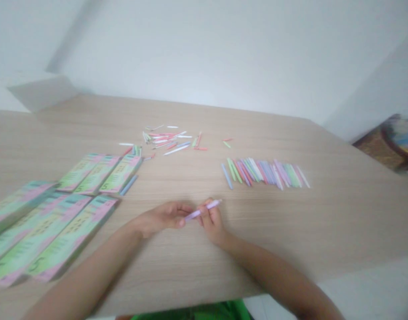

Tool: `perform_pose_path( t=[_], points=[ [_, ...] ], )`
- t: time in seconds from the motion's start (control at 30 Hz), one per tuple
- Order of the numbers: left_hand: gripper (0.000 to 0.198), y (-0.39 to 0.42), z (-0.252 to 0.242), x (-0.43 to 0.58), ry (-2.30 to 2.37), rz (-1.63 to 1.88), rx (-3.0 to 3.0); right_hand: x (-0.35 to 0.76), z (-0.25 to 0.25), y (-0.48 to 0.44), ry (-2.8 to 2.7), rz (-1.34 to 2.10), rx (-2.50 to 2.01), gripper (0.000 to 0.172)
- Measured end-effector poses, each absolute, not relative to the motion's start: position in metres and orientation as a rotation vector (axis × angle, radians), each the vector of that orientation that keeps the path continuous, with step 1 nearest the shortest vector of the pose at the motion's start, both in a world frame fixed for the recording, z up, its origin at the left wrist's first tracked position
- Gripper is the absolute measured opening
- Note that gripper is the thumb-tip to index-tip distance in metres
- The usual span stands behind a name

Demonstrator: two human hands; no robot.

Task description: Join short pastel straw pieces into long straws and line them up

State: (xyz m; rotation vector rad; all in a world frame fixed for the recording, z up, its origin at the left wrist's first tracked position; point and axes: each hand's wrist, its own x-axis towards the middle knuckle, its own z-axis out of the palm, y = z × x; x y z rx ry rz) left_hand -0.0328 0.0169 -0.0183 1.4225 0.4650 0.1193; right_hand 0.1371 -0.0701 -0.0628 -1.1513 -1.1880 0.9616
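My left hand and my right hand meet near the front middle of the wooden table. Both grip one light purple pen, which lies tilted between them with its far end pointing right. A row of several pastel pens lies side by side beyond my right hand. Farther back, a loose scatter of pen parts in pink, white and green is spread out.
Several flat green-and-pink boxes lie in rows at the left, with more boxes behind them and a blue pen beside them. A white wall stands behind the table. A brown object sits at the far right.
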Motion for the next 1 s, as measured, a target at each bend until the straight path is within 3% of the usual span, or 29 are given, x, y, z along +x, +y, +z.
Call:
perform_pose_path(
  t=[0.27,0.43,0.67,0.73,0.83,0.93,1.0],
  points=[
    [0.050,0.020,-0.006,-0.043,0.327,-0.192,1.583,0.125,-0.049,-0.088,-1.265,1.081,-1.051,0.034],
    [0.046,0.018,0.011,-0.030,0.489,-0.145,1.708,0.122,-0.047,-0.089,-0.946,1.030,-1.158,0.037],
    [0.029,-0.011,0.024,0.039,1.217,0.393,2.554,0.158,-0.011,-0.051,-0.583,1.016,-1.407,0.047],
    [0.027,-0.007,0.026,0.050,1.233,0.519,2.594,0.178,0.004,-0.036,-0.763,0.942,-1.550,0.046],
    [0.016,0.016,0.024,0.055,1.318,0.745,2.545,0.206,0.022,-0.010,-1.244,0.527,-2.029,0.045],
    [0.033,0.048,0.013,0.048,1.435,0.922,2.356,0.225,0.026,0.016,-1.649,0.173,-2.451,0.042],
    [0.026,0.065,0.001,0.039,1.525,1.021,2.228,0.231,0.021,0.028,-1.712,0.128,-2.549,0.036]
  ],
)
